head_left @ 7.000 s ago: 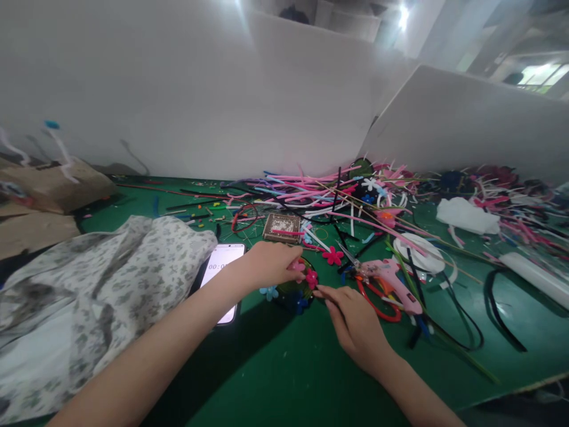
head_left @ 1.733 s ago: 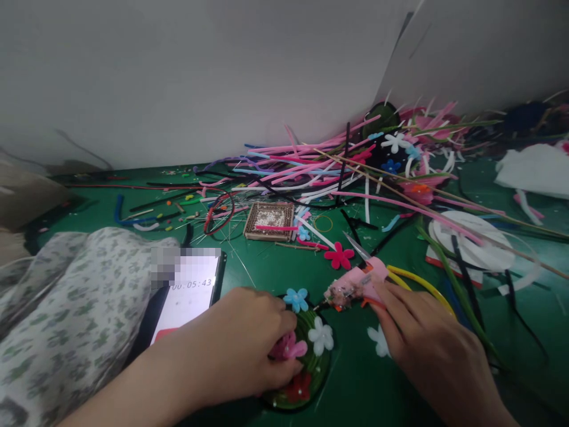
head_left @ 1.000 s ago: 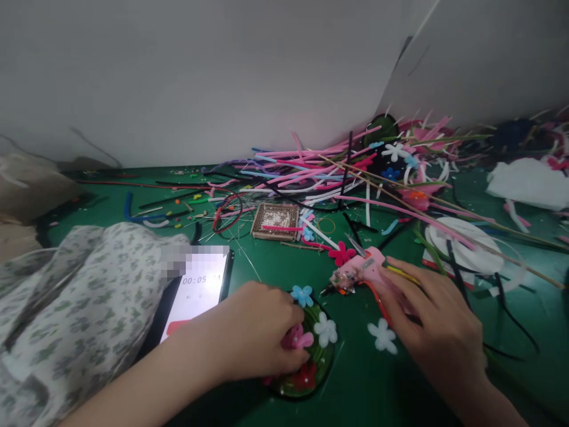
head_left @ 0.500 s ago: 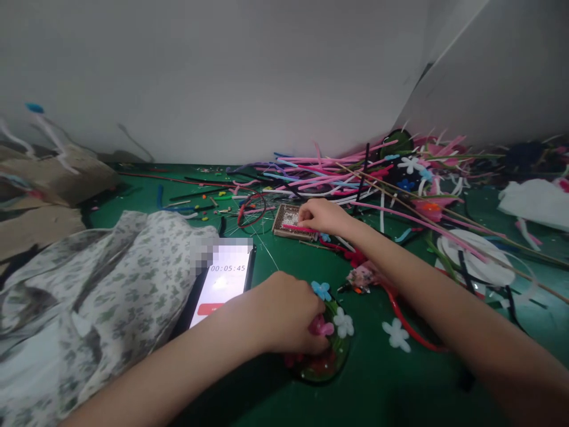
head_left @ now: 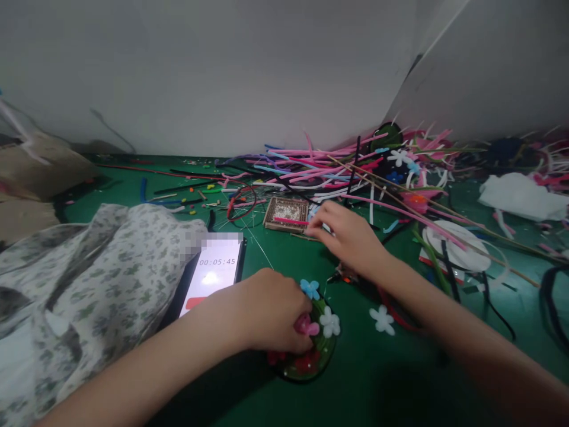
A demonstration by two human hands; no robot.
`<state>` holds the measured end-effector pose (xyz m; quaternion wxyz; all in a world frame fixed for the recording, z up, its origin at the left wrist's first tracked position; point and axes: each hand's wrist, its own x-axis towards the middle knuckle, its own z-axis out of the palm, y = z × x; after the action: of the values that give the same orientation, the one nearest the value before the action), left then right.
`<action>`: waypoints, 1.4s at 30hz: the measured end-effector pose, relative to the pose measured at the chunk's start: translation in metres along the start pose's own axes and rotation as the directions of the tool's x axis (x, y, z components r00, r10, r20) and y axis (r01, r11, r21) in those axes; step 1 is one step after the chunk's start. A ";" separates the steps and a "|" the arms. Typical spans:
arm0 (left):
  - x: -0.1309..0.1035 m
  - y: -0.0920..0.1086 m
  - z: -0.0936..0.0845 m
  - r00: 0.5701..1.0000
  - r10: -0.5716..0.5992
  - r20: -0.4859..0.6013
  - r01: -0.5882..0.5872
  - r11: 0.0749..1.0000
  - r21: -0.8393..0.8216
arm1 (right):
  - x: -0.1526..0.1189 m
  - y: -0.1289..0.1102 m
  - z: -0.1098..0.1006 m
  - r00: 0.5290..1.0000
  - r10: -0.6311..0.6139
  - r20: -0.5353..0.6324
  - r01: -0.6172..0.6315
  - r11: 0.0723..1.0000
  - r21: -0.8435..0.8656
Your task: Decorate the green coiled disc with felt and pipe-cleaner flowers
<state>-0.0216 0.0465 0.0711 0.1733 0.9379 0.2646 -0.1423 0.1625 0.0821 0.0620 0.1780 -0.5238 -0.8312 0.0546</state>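
My left hand (head_left: pixel 280 314) is closed around a pink flower (head_left: pixel 306 325) on top of a round green piece (head_left: pixel 326 350). A light blue flower (head_left: pixel 310 289) and a white flower (head_left: pixel 329 322) sit at that piece's edge, with red parts near its bottom. My right hand (head_left: pixel 340 234) is bent, thumb and fingers together, just right of a small tan box (head_left: pixel 271 222) of tiny pale bits. Across the box lies a thin pink strip (head_left: pixel 288 221); its right end comes near my right fingertips. What those fingers hold, if anything, is too small to make out.
A lit phone (head_left: pixel 213 273) and a floral cloth (head_left: pixel 128 267) lie at the left. Behind is a pile of coloured pipe cleaners (head_left: pixel 311 169). A loose white flower (head_left: pixel 382 320) rests near my right forearm, and a white spool (head_left: pixel 457 246) stands farther right.
My right hand has moved from over the small box to its right side, uncovering more of the pale bits. My left hand still grips the flower piece. The view has shifted slightly right.
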 end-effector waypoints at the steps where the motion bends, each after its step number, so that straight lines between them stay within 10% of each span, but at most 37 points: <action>1: 0.000 0.000 0.001 1.000 0.001 0.001 -0.001 1.000 -0.001 | -0.020 -0.007 0.000 1.000 0.000 -0.012 0.001 0.998 0.060; 9: 0.000 0.000 0.007 0.999 0.014 -0.036 -0.014 1.000 0.002 | -0.118 -0.023 0.040 0.963 0.249 -0.102 -0.212 0.936 0.282; 42: 0.002 -0.001 0.005 0.999 0.025 -0.020 -0.025 1.000 0.000 | -0.126 -0.030 0.043 0.927 0.364 -0.094 -0.281 0.836 0.470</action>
<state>-0.0217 0.0461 0.0653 0.1724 0.9426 0.2545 -0.1306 0.1704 -0.0396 0.0005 0.3562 -0.6041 -0.6758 0.2268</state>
